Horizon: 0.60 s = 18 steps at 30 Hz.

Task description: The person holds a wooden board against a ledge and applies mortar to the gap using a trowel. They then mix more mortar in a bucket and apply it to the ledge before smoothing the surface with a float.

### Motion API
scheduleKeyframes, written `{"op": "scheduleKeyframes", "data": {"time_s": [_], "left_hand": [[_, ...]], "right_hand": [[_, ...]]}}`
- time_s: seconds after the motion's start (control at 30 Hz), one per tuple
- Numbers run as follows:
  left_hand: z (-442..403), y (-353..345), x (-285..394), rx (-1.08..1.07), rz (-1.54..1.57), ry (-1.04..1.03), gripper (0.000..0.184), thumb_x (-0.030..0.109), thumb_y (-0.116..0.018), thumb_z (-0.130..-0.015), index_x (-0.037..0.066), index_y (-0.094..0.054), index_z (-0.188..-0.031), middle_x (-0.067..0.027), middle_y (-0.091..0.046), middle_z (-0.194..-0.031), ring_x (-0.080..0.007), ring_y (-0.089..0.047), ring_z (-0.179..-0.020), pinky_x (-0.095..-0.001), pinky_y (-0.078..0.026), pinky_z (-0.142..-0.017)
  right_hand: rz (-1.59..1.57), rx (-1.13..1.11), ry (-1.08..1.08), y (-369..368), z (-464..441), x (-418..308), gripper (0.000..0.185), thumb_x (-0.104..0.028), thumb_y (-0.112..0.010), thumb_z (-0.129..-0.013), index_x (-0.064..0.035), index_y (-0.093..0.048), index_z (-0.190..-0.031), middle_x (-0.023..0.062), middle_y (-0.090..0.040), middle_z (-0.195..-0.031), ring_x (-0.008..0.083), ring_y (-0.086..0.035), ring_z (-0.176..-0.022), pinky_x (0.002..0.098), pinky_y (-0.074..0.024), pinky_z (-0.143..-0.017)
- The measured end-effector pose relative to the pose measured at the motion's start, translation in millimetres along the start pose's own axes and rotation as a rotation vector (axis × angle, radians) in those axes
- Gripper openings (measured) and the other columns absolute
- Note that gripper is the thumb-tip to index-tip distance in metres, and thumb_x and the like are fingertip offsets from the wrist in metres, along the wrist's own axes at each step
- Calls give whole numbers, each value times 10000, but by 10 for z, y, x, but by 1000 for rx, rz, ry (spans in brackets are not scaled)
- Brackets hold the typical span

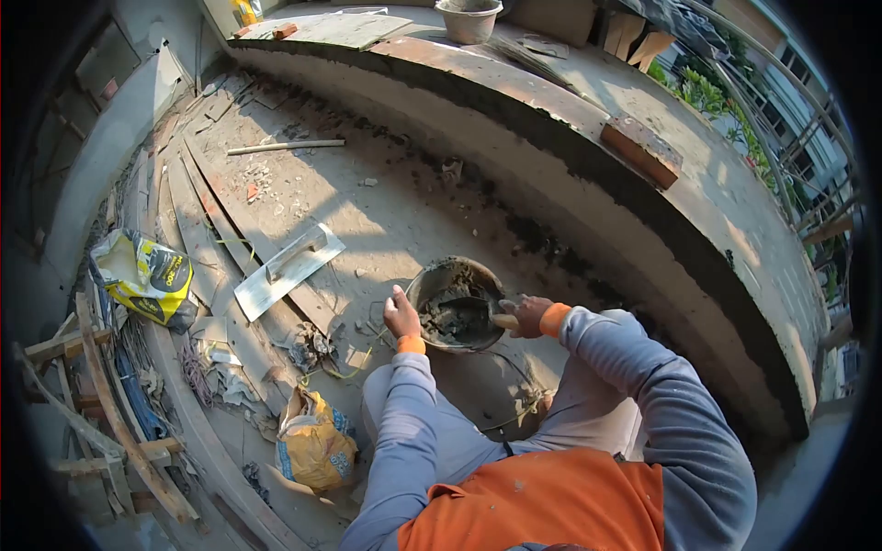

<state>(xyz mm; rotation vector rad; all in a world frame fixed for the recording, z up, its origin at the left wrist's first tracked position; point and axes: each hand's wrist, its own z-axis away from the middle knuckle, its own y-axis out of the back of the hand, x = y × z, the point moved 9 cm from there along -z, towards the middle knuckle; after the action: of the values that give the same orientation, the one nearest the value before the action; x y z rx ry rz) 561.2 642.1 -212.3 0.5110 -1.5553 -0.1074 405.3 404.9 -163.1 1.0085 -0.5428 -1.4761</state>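
Observation:
A dark round bucket [415, 286] stands on the ground between my knees, with wet grey mortar [452, 292] inside. My left hand [401, 314] is closed on the bucket's left rim. On the opposite side, my right hand [527, 315] is wrapped round the pale handle of a trowel [469, 317]. The trowel's dark blade lies in the mortar, partly covered by it. Left of the bucket, a long flat plastering float [292, 272] with a grip on top rests across wooden planks.
A low curved wall [551, 170] runs along the right, with a brick [641, 150] and a pale bucket [469, 20] on top. To the left lie long planks [207, 230], a yellow-black bag [142, 275] and scrap timber [119, 404]. A yellow sack [315, 441] sits by my left leg.

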Motion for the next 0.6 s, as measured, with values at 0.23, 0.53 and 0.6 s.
{"op": "scheduleKeyframes", "data": {"time_s": [0.23, 0.53, 0.6], "left_hand": [[-439, -49, -436, -90, -174, 23, 649, 540, -501, -892, -92, -645, -881, -249, -658, -820, -387, -597, -735, -448, -452, -700], [-893, 34, -1586, -193, -350, 519, 905, 697, -568, -759, -143, -572, -1095, -260, -602, -1135, -371, -586, -1039, -397, -459, -906], [-775, 110, -1574, -166, -261, 636, 934, 719, -571, -740, -136, -562, -1118, -235, -592, -1172, -353, -587, -1046, -407, -454, -913]], "right_hand": [[-208, 417, -330, 566, 659, 419, 577, -359, -680, -783, -115, -498, -1274, 183, -571, -1122, 342, -582, -1039, 421, -492, -843], [-594, 1402, -681, 545, 3483, 893, 411, -254, -665, -821, -36, -584, -1160, 121, -613, -872, 271, -604, -805, 364, -492, -746], [-474, 1336, -1016, -134, 4276, 852, 383, -234, -666, -820, -38, -597, -1142, 124, -619, -872, 252, -607, -787, 363, -495, -741]]}}
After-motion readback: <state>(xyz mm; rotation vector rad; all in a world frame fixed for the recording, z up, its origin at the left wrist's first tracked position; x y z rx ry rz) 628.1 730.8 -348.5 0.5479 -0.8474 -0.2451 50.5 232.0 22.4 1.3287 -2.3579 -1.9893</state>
